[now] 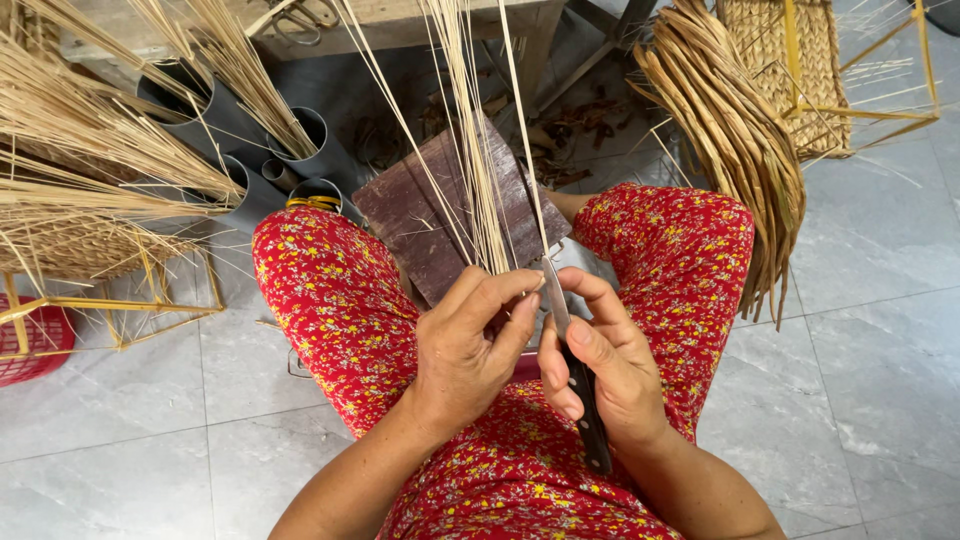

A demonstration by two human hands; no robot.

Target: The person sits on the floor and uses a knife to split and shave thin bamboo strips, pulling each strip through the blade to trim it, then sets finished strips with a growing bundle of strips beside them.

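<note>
My left hand [470,345] pinches the lower ends of a thin bundle of pale bamboo strips [478,150] that fan upward and away from me. My right hand [605,365] grips a knife [572,365] with a dark handle; its narrow blade points up and meets the strips just above my left thumb. Both hands sit close together over my lap, between knees in red flowered trousers [330,300]. A dark wooden board [455,215] lies on the floor beyond my hands, under the strips.
Grey tubes [300,135] holding more strips stand at the upper left beside a heap of straw [80,170]. A red basket [35,345] sits far left. A bundle of dried leaves [740,140] and woven yellow-framed baskets [790,60] lie upper right. Grey tile floor [870,350].
</note>
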